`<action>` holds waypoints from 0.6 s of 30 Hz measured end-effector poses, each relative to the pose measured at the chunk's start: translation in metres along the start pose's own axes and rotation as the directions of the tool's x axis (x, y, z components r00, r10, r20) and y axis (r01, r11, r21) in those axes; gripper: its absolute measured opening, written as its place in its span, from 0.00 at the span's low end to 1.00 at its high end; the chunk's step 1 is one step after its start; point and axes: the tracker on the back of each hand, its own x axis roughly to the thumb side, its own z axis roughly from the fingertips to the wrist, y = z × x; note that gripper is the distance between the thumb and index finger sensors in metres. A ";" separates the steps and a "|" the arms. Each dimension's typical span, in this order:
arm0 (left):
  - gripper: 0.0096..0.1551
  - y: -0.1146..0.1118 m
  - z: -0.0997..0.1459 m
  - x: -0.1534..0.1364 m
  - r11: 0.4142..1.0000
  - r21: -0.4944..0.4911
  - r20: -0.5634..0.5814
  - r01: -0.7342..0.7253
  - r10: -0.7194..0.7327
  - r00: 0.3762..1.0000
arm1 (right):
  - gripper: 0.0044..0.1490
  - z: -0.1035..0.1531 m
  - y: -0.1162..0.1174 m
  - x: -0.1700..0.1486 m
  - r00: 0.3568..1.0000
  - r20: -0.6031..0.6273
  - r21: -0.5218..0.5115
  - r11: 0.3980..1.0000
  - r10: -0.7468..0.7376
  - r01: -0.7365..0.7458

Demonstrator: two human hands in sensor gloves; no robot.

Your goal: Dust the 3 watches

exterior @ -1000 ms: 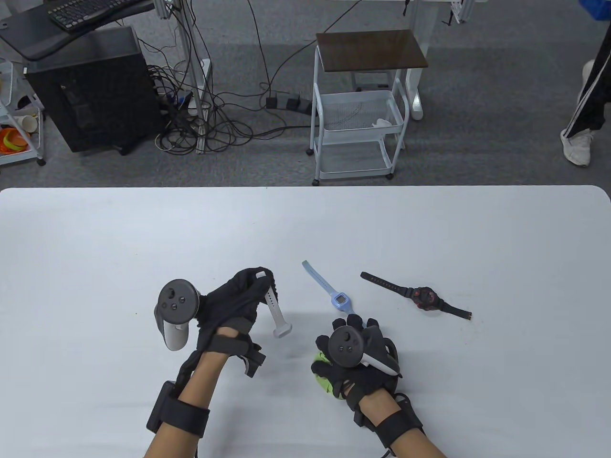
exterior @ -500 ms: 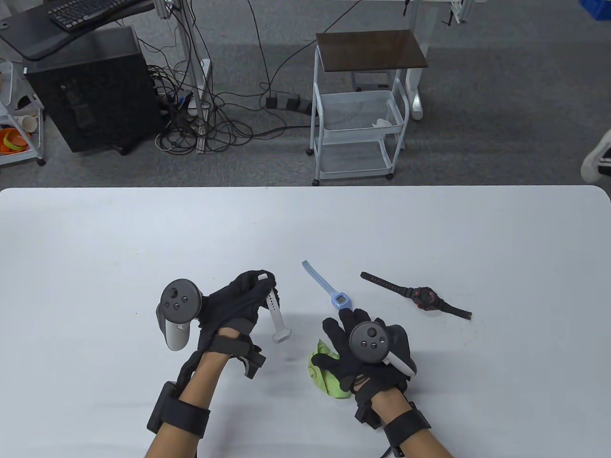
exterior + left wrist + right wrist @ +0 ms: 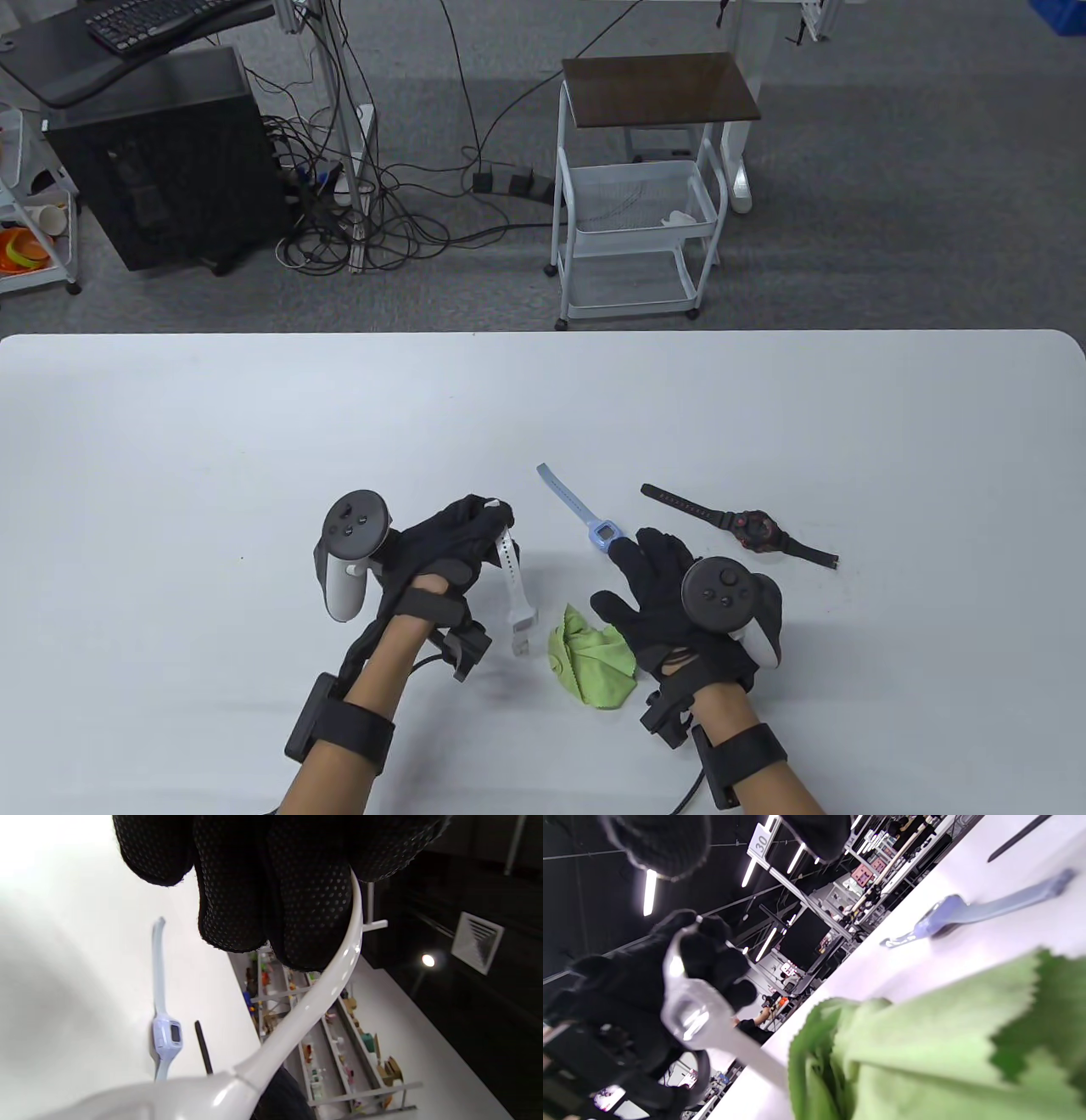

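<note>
Nearest us a crumpled green cloth (image 3: 594, 655) with pinked edges lies on the white desk (image 3: 170, 441). Our right hand (image 3: 670, 594) rests beside it, fingers spread, holding nothing. Our left hand (image 3: 450, 543) grips a glossy white watch (image 3: 516, 586) by its strap; the left wrist view shows knobbly glove fingers (image 3: 305, 899) curled round it. Beyond lie a pale-blue watch (image 3: 585, 514) and a black watch (image 3: 751, 531), both flat.

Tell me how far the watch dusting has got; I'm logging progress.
Nothing shows as finished. The left hand grips the white watch above the table; the green cloth lies loose beside the open right hand. The blue watch and black watch lie apparently untouched.
</note>
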 end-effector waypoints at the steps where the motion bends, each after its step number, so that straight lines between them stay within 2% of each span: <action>1: 0.24 0.003 -0.006 -0.005 0.999 0.034 0.000 0.014 -0.014 1.000 | 0.59 0.000 -0.001 0.000 1.000 0.002 -0.007 1.000 -0.007 0.007; 8: 0.25 0.029 -0.039 -0.028 0.996 0.084 -0.117 0.001 0.009 0.993 | 0.58 -0.001 -0.003 -0.004 0.999 -0.015 -0.009 0.999 -0.039 0.039; 14: 0.25 0.045 -0.057 -0.029 0.987 0.084 -0.177 0.139 -0.122 0.977 | 0.57 -0.002 -0.006 -0.007 0.997 -0.023 -0.027 0.997 -0.068 0.067; 18: 0.25 0.047 -0.065 -0.037 0.986 0.078 -0.221 0.150 -0.130 0.967 | 0.57 -0.002 -0.005 -0.007 0.997 -0.025 -0.028 0.997 -0.074 0.073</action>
